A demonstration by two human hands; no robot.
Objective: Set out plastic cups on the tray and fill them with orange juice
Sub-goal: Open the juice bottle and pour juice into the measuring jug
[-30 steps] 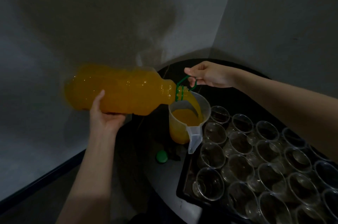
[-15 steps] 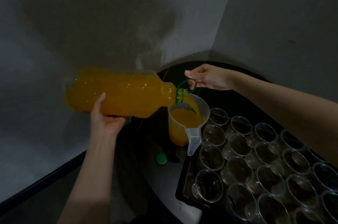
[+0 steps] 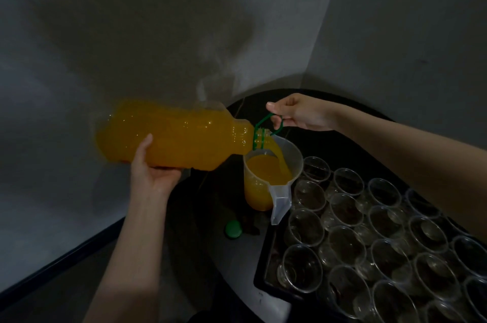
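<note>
Surface: dark round table set into a corner of two grey plaster walls; a dark baseboard runs along the near left.

Black rectangular tray, right half of the table, packed edge to edge with clear plastic cups, all empty; its near and right edges run out of view.

Translucent plastic measuring jug, just left of the tray's far corner, more than half full of orange juice.

Large clear plastic bottle of orange juice, held sideways, mouth over the jug, juice streaming.

Left hand: cups the bottle from beneath.

Right hand: pinches the bottle's green loop handle.

Green bottle cap, on the table near the jug; bare tabletop near it.
</note>
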